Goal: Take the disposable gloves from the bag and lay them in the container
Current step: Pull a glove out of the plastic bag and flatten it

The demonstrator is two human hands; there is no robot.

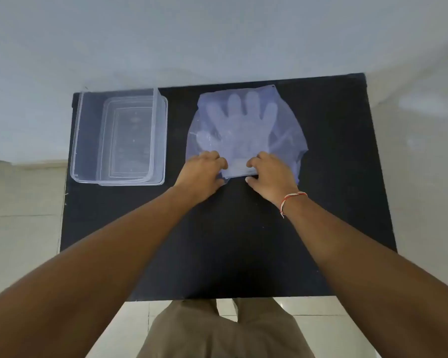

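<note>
A thin bluish plastic bag [287, 120] lies flat on the far right part of the black table [230, 241]. Clear disposable gloves [239, 125] show through it, fingers pointing away from me. My left hand [201, 174] pinches the bag's near edge on the left. My right hand [269, 174], with a red and white thread on its wrist, grips the same edge on the right. A clear rectangular plastic container [119, 136] stands to the left of the bag with nothing in it.
The table stands against a pale wall [217, 34]. Tiled floor [21, 223] lies on both sides of the table and under its near edge, where my legs show.
</note>
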